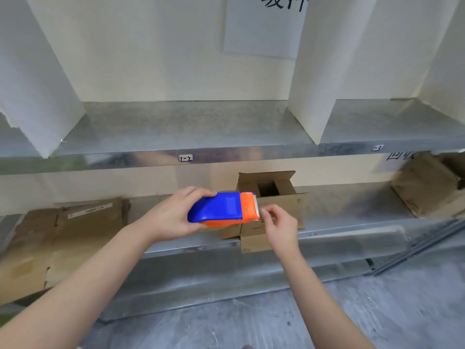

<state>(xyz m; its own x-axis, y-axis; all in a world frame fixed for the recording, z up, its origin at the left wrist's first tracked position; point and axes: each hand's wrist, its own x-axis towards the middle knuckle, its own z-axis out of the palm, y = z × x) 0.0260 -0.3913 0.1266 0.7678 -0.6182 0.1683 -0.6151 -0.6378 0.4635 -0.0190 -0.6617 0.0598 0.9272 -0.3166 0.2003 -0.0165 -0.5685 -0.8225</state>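
Now held: a blue and orange tape dispenser (221, 209), carried in the air in front of the lower shelf (352, 205), lying roughly level with its orange end to the right.
Left hands' share: the left hand (173, 217) grips the blue rear of the dispenser, fingers over the top, thumb underneath.
Right hands' share: the right hand (279, 227) has its fingers curled, and its fingertips (264, 213) pinch at the dispenser's toothed blade (256, 206). Whether a tape end lies between them is too small to tell.
Just behind: an open cardboard box (298, 205) stands on the lower shelf, flaps up, with a dark square opening in its middle. The dispenser covers part of its left side from this view.
Left of the shelf: flattened cardboard (63, 230), with a pale strip label on top.
Right of the shelf: another brown carton (427, 187), tilted, partly cut off by the frame.
Above: the upper shelf (188, 127) of grey metal, split by white dividers (309, 96), with a small tag (185, 157) on its front edge.
Back wall: a paper sheet (261, 28) with dark handwriting, cropped at the top.
Below: the grey mottled floor (327, 318).
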